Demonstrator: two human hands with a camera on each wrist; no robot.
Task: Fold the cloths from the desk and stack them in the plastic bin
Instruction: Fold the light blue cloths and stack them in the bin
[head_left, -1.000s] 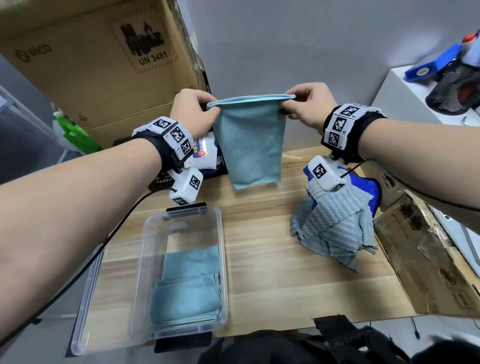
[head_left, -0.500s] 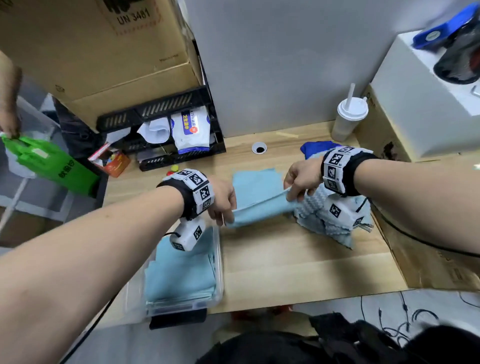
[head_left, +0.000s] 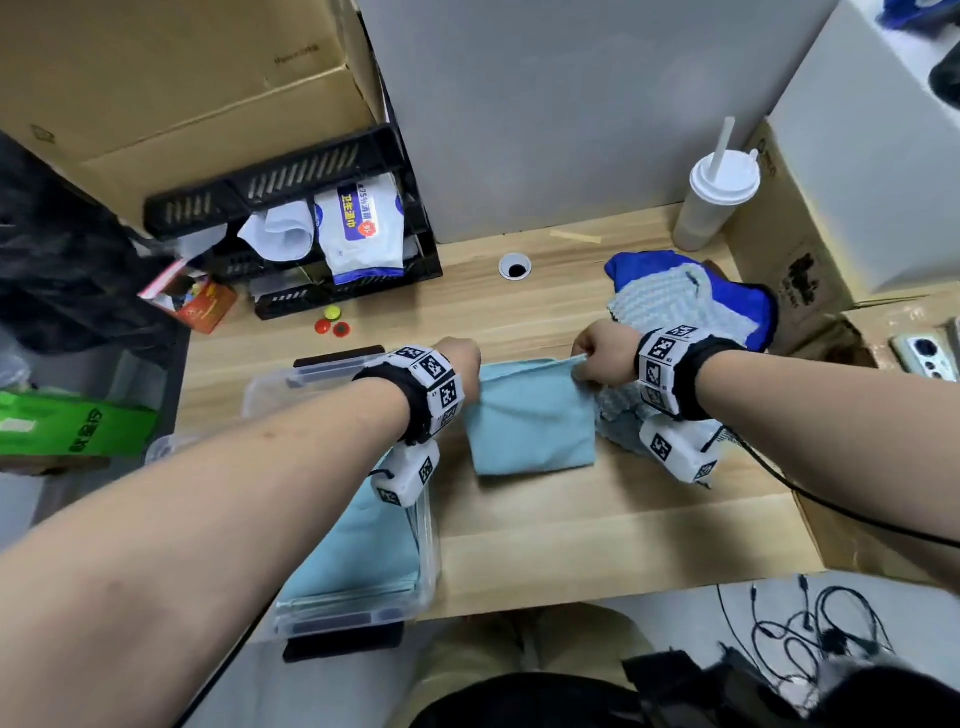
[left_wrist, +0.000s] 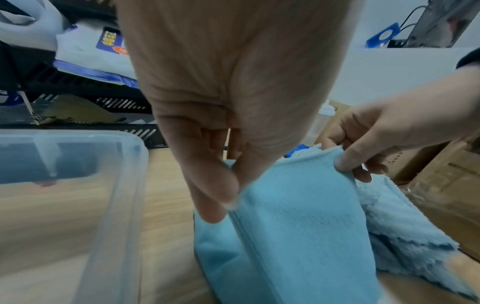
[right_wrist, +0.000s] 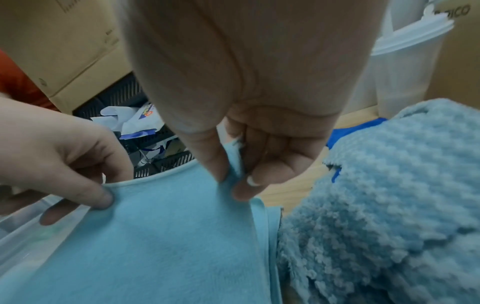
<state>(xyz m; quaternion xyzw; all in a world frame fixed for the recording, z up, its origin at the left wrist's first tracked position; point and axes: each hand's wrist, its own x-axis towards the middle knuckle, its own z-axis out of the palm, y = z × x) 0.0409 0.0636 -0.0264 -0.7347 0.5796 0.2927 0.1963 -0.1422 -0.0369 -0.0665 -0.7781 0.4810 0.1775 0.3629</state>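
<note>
Pinching the far corners of a soft light-blue cloth (head_left: 530, 415), both hands hold it folded on the wooden desk (head_left: 597, 540).

Thumb and fingertips of the left hand (head_left: 457, 358) nip the cloth's left corner, those of the right hand (head_left: 605, 353) its right corner; the smooth, short-piled fabric hangs from its hemmed top edge and lies in a doubled rectangle. Just left of the cloth stands the clear plastic bin (head_left: 428, 545), rounded at the corners, with more light-blue cloths (head_left: 358, 556) flat inside; the left forearm covers part of it. Touching the cloth's right side is a rumpled heap of knobbly, waffle-textured pale-blue towels (right_wrist: 389, 195), a bright-blue piece beneath it. Beyond the cloth sit a black slatted tray (head_left: 291, 182) of wipe packets, cardboard boxes (head_left: 171, 78), and a white lidded cup (head_left: 711, 202) with a straw.
</note>
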